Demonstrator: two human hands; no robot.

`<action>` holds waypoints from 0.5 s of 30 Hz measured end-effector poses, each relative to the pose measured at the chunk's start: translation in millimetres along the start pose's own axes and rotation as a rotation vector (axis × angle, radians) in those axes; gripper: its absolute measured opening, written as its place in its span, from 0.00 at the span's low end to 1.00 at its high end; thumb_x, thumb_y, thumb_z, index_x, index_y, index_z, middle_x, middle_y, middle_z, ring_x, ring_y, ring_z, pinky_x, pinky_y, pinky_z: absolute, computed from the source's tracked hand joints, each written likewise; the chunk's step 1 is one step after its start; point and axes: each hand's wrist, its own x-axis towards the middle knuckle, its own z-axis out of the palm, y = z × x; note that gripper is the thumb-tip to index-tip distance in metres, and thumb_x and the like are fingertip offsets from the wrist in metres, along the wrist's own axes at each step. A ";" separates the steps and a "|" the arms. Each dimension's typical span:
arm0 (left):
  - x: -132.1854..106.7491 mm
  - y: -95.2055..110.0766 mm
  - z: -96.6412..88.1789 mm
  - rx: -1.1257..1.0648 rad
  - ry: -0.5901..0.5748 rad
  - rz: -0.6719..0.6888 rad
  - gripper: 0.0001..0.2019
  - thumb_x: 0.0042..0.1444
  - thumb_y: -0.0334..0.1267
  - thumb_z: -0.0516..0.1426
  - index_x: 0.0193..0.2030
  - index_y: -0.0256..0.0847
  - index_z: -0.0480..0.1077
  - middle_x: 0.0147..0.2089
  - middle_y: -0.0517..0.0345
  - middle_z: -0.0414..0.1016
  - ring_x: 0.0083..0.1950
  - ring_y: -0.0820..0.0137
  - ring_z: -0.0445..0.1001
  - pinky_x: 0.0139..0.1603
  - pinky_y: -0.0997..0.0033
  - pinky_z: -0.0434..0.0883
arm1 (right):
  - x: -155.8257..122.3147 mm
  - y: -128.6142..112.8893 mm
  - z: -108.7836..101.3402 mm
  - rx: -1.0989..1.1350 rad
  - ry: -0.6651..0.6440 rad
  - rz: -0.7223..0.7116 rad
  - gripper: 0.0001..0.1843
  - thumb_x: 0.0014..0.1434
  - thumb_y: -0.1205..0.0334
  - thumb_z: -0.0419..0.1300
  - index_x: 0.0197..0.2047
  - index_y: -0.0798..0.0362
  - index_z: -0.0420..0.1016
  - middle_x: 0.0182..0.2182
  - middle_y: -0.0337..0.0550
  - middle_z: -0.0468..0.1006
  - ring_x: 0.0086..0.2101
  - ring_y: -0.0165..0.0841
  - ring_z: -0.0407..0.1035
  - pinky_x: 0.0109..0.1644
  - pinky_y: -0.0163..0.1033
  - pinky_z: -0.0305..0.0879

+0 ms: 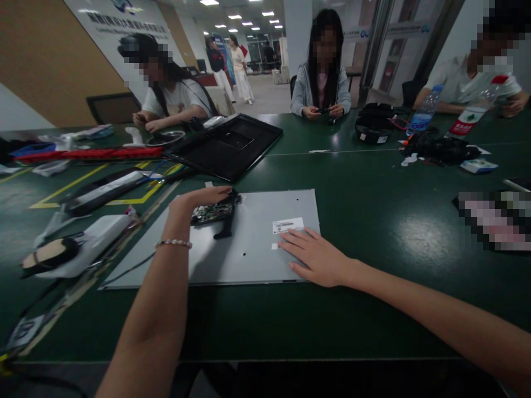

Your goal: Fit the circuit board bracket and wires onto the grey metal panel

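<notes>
A grey metal panel (257,243) lies flat on the dark green table (373,232) in front of me. A small green circuit board (211,211) with a black cable (226,224) sits on the panel's far left part. My left hand (199,200), with a bead bracelet on the wrist, rests over the circuit board with fingers together and bent down on it. My right hand (317,255) lies flat and open on the panel's right edge, just below a white label (287,225).
A black monitor back cover (232,143) lies beyond the panel. Tools, a red strip (83,154) and white parts (95,235) crowd the left side. Water bottles (423,116) and black items (375,128) stand far right. Three people sit across the table.
</notes>
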 end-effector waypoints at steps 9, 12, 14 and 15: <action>8.3 9.8 19.4 -0.002 0.081 0.008 0.31 0.56 0.35 0.46 0.67 0.26 0.59 0.69 0.41 0.58 0.69 0.62 0.60 0.67 0.65 0.58 | -0.4 -1.6 -1.2 0.002 -0.011 0.008 0.32 0.70 0.46 0.40 0.72 0.52 0.49 0.71 0.45 0.48 0.69 0.39 0.40 0.72 0.54 0.37; 11.1 9.4 18.7 0.053 0.118 0.031 0.30 0.56 0.35 0.45 0.65 0.27 0.62 0.68 0.42 0.61 0.69 0.62 0.59 0.68 0.65 0.57 | -1.1 -2.3 -2.2 0.005 -0.013 0.010 0.32 0.71 0.46 0.40 0.72 0.53 0.49 0.71 0.46 0.48 0.69 0.39 0.39 0.72 0.54 0.36; 12.2 6.6 16.9 0.070 0.132 0.045 0.29 0.56 0.35 0.45 0.64 0.27 0.64 0.67 0.43 0.62 0.69 0.62 0.60 0.68 0.66 0.57 | -1.3 -2.3 -2.1 0.010 -0.015 0.014 0.32 0.71 0.46 0.40 0.72 0.52 0.49 0.71 0.45 0.48 0.69 0.38 0.39 0.72 0.53 0.36; 12.3 4.5 15.5 0.073 0.142 0.055 0.29 0.55 0.34 0.45 0.64 0.28 0.64 0.67 0.44 0.63 0.68 0.62 0.62 0.68 0.66 0.57 | -1.3 -2.1 -1.8 0.013 -0.016 0.017 0.32 0.71 0.46 0.39 0.72 0.52 0.48 0.72 0.44 0.48 0.69 0.38 0.39 0.72 0.53 0.35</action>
